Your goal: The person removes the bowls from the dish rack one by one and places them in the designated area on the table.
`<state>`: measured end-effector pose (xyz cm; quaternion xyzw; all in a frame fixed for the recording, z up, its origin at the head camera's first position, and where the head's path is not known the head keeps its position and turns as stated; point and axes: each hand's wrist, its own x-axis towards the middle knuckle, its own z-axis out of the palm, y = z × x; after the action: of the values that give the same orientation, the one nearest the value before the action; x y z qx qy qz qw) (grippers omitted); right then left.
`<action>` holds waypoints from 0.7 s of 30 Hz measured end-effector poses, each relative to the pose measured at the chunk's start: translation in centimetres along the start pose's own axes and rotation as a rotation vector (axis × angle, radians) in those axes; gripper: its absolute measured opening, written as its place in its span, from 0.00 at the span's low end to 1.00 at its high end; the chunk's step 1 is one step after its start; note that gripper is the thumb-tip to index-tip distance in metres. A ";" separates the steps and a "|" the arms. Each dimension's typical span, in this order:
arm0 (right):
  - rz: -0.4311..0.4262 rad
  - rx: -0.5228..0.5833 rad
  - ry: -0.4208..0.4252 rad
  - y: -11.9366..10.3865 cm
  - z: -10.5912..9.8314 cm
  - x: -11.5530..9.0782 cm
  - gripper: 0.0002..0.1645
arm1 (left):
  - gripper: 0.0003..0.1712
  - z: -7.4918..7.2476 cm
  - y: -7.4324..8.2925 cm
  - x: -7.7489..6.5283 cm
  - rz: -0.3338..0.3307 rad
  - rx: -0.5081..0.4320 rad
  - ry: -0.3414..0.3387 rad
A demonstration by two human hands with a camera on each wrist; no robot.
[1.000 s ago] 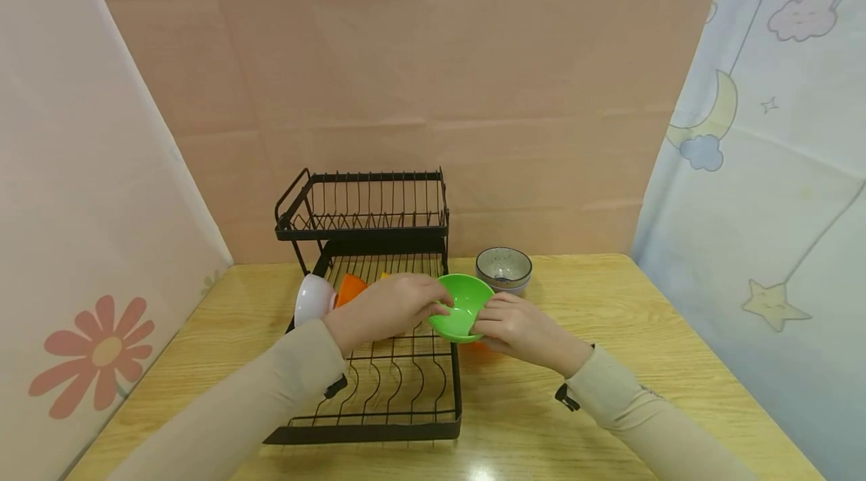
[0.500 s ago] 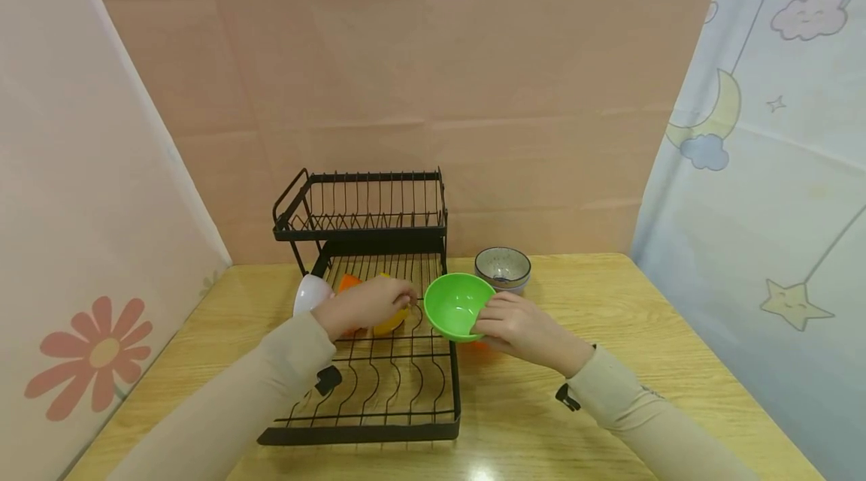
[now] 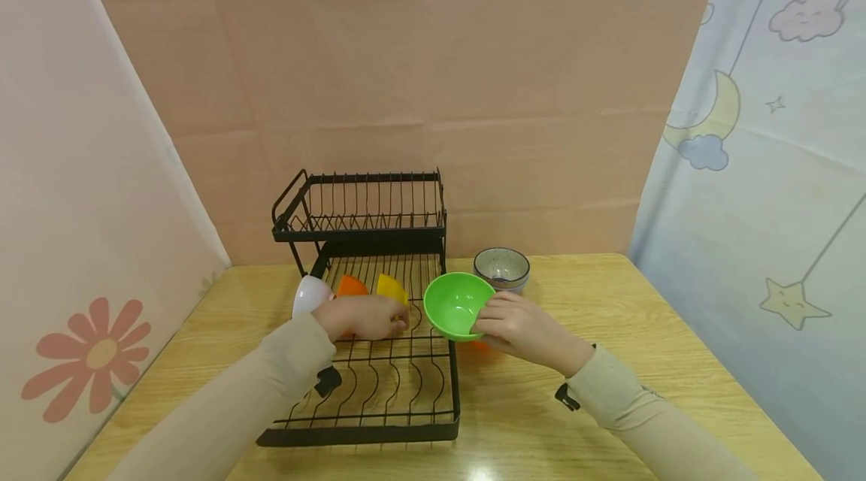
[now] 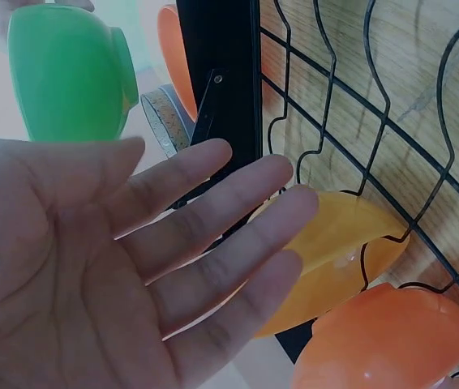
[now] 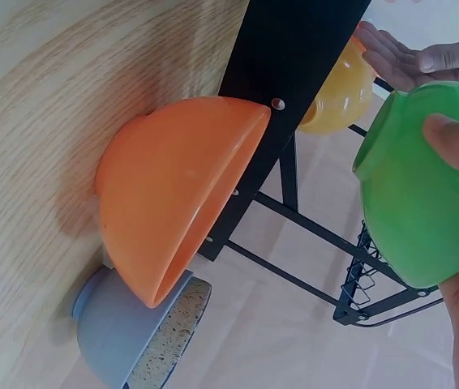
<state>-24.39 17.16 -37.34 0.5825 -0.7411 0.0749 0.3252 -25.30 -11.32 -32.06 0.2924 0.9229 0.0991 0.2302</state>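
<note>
My right hand grips the green bowl by its right rim, holding it up over the right side of the black dish rack. In the right wrist view the thumb lies along the outside of the green bowl. My left hand is over the rack, holding nothing; the left wrist view has its fingers extended and the palm showing. Its fingertips overlap the yellow bowl, which stands on edge among the wires. To its left in the rack are an orange bowl and a white bowl.
Right of the rack, a second orange bowl sits on the wooden table, mostly hidden from the head view by the green bowl. Behind it stands a grey speckled bowl. The rack's raised upper tier is at the back.
My left hand has let go of the green bowl and moved left and slightly down to beside the yellow bowl. The right hand still holds the green bowl in nearly the same place.
</note>
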 end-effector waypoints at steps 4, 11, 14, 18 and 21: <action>-0.006 -0.004 0.000 0.0 0.0 0.0 0.17 | 0.12 0.1 0.1 -0.1 -0.018 0.008 -0.009; -0.008 -0.011 -0.002 0.0 0.1 -0.1 0.18 | 0.11 0.3 0.3 -0.1 -0.061 0.012 -0.034; -0.006 -0.011 -0.004 0.0 0.1 -0.1 0.18 | 0.11 0.5 0.3 -0.1 -0.077 0.015 -0.051; -0.012 -0.010 -0.003 -0.1 0.1 -0.1 0.17 | 0.11 0.6 0.2 -0.2 -0.084 0.018 -0.068; -0.018 -0.010 -0.001 -0.1 0.1 -0.2 0.17 | 0.11 0.6 0.2 -0.2 -0.085 0.019 -0.077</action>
<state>-24.32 17.21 -37.54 0.5877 -0.7363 0.0682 0.3284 -24.78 -11.28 -32.44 0.2586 0.9259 0.0693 0.2667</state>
